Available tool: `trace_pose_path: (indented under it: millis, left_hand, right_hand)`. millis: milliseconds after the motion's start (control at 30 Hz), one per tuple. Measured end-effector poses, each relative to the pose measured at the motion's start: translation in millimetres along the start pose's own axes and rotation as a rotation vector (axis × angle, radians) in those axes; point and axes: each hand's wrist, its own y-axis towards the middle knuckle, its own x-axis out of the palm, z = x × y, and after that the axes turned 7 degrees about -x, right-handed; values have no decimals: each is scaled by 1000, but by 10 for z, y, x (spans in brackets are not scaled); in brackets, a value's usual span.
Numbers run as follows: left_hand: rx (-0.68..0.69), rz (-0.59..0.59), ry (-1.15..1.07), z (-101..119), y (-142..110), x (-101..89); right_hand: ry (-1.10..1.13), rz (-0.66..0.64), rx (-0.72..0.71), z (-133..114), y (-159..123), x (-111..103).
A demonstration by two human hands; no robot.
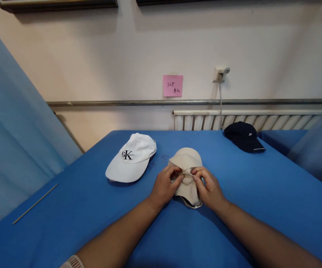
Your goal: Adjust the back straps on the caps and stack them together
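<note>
Head view: left hand [163, 186] and right hand [210, 189], about equally near, pinch opposite sides of the beige baseball cap [188, 182] between them, its long axis pointing away, brim [186, 158] farthest. It rests on the blue desk [94, 212] between a white cap [134, 154] and navy cap [240, 134].

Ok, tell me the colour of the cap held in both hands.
The held cap is beige, as the head view, the only one, shows.

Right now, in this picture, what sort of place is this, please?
Indoors, perhaps a clinic or workroom, though I cannot be certain: a blue curtain hangs at the left, a radiator runs along the wall, and a blue table stands in front.
</note>
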Motion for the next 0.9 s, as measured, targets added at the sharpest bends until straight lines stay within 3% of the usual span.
trace_pose_path:
  millis: [133,333,467,600,700,900]
  left_hand:
    - [28,16,67,30,41,1]
    - [80,-28,67,265,70,-295]
    - [125,-71,180,355,53,-418]
    - [208,41,340,273,33,-432]
    - [138,58,261,158,25,-408]
    - [93,144,181,22,18,-280]
  right_hand:
    - [-24,-37,-41,-27,31,-19]
    - [-166,-68,-92,-47,69,-58]
    - [-200,-105,-105,-90,60,-72]
    - [-166,-90,-67,-81,48,-105]
    - [-161,-73,-9,-48,51,-125]
    - [-221,-222,86,-104,64,-84]
